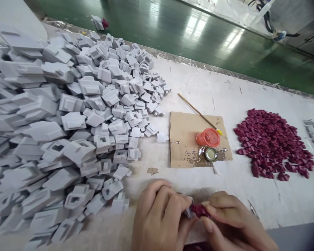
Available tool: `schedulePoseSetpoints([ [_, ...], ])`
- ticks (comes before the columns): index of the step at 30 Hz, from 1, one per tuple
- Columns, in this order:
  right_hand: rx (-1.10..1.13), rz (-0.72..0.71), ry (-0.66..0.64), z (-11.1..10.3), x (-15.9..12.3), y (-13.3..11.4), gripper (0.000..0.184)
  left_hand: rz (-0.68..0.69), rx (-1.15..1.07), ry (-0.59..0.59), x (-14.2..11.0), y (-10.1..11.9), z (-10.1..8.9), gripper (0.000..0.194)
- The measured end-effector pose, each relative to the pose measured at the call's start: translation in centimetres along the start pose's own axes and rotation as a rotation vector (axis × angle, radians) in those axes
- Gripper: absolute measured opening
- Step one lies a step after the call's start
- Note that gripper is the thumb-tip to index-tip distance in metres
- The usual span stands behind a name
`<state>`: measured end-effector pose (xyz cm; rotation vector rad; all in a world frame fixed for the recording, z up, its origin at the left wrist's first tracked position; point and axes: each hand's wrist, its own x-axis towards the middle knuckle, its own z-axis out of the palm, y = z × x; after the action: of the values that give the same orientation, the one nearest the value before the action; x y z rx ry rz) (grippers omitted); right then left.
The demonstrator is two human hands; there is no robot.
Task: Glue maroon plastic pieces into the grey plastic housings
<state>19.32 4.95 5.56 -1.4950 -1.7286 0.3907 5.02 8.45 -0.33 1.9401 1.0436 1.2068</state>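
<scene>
Near the front edge of the table, my left hand [161, 214] is closed around a small grey plastic part [188, 208], mostly hidden by the fingers. My right hand [229, 219] pinches a dark red plastic piece [199, 210] between thumb and fingertips. The red piece touches the end of the grey part; how deep it sits I cannot tell. To the left lies a big heap of like grey parts [94, 122]. A pile of dark red pieces [273, 143] lies at the right.
A cardboard sheet [181, 129] beyond my hands bears a small red cup [208, 137], a bottle cap [210, 154] with wet spots around it, and a thin brush [196, 109]. Behind the table runs a green conveyor belt [167, 31], carrying a grey-and-red piece [99, 23].
</scene>
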Motion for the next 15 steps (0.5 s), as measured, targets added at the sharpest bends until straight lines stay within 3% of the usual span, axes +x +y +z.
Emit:
schedulePoseSetpoints([
  [11, -0.055, -0.091, -0.173, -0.4, 0.68, 0.14, 0.028, -0.039, 0.0, -0.01, 0.08, 0.3, -0.34, 0.019],
  [15, -0.039, -0.164, -0.264, -0.77, 0.63, 0.4, 0.026, 0.025, 0.046, -0.031, -0.06, -0.11, -0.34, 0.016],
])
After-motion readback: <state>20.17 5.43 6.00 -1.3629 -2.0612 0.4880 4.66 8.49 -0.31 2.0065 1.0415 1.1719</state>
